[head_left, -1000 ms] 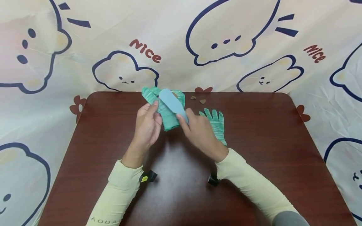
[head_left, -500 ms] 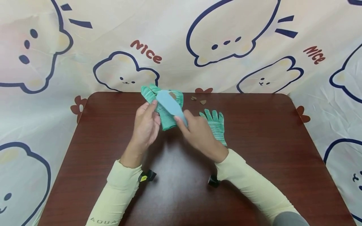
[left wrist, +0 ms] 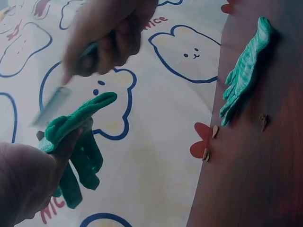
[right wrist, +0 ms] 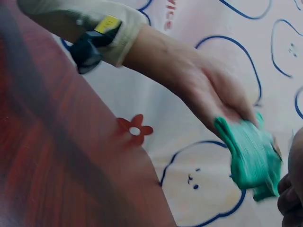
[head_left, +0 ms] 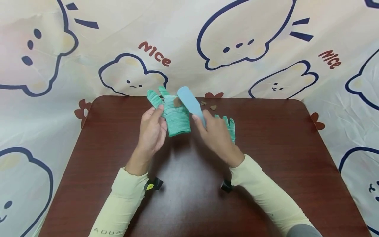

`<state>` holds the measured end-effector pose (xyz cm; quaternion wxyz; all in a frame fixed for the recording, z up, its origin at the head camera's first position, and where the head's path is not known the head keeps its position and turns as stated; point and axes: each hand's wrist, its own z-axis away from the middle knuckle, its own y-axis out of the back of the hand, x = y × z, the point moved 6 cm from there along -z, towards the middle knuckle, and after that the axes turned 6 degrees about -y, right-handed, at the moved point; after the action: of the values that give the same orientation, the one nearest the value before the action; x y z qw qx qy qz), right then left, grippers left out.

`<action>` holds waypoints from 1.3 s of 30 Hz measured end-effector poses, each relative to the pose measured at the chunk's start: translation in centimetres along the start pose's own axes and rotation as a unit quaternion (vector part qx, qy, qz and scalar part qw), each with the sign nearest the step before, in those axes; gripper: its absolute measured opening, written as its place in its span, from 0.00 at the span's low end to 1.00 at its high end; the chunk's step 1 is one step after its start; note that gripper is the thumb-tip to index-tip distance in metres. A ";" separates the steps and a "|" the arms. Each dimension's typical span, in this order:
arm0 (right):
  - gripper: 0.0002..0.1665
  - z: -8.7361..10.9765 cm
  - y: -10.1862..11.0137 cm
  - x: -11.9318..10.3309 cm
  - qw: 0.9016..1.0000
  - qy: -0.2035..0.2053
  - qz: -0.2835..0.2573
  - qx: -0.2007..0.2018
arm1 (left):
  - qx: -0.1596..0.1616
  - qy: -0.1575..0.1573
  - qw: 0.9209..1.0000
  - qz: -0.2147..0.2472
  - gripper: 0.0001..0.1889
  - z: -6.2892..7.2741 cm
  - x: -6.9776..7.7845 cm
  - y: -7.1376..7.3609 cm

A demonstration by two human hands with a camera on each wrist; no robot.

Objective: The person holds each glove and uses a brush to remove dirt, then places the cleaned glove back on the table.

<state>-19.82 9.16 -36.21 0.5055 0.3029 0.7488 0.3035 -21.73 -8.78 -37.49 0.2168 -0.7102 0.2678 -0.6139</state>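
Note:
My left hand pinches a green knitted glove by its edge, thumb on top, and holds it up above the table. A brown fragment sits on the glove's upper side. My right hand grips the handle of a light-blue paddle-shaped tool. The tool's broad head is just right of that fragment; whether it touches the glove is unclear, and its underside is hidden. In the left wrist view the tool is blurred above the held glove. A second green glove lies partly behind my right hand.
Several small brown bits lie near the far edge of the dark wooden table. A printed cloth hangs right behind that edge and along the sides. Each wrist wears a small black camera.
My right hand has moved the light-blue tool rightward across the held glove, uncovering the brown fragment and more of the glove. My left hand stays nearly in place. The second glove is now more covered.

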 end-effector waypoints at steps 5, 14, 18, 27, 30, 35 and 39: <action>0.19 0.9 -1.0 -1.9 0.997 0.074 0.012 0.001 | -0.011 -0.001 1.000 0.002 0.24 -0.1 -0.2 -0.6; 0.22 0.1 -0.3 0.0 1.000 0.009 0.023 0.005 | 0.002 0.000 1.000 -0.015 0.24 0.2 0.2 0.1; 0.21 -0.4 0.2 0.7 1.000 -0.024 0.011 0.003 | 0.013 -0.009 1.000 -0.003 0.24 0.2 0.2 0.4; 0.17 0.4 -0.1 -1.7 0.999 0.043 -0.005 -0.009 | 0.011 -0.007 1.000 -0.019 0.23 0.0 -0.1 -0.1; 0.19 0.4 -0.7 -1.7 0.999 0.049 0.014 -0.007 | 0.006 -0.007 1.000 -0.018 0.23 -0.1 -0.2 -0.4; 0.20 -0.2 -0.3 0.0 1.000 -0.009 0.018 0.013 | 0.025 -0.014 1.000 -0.011 0.21 -0.1 0.1 0.0; 0.20 -0.5 0.3 0.9 0.999 -0.041 0.001 0.013 | 0.031 -0.022 0.999 -0.007 0.22 -0.2 0.5 0.5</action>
<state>-20.57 9.99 -36.34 0.5316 0.3226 0.7307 0.2817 -21.92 -9.42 -37.39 0.2401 -0.7185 0.2391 -0.6074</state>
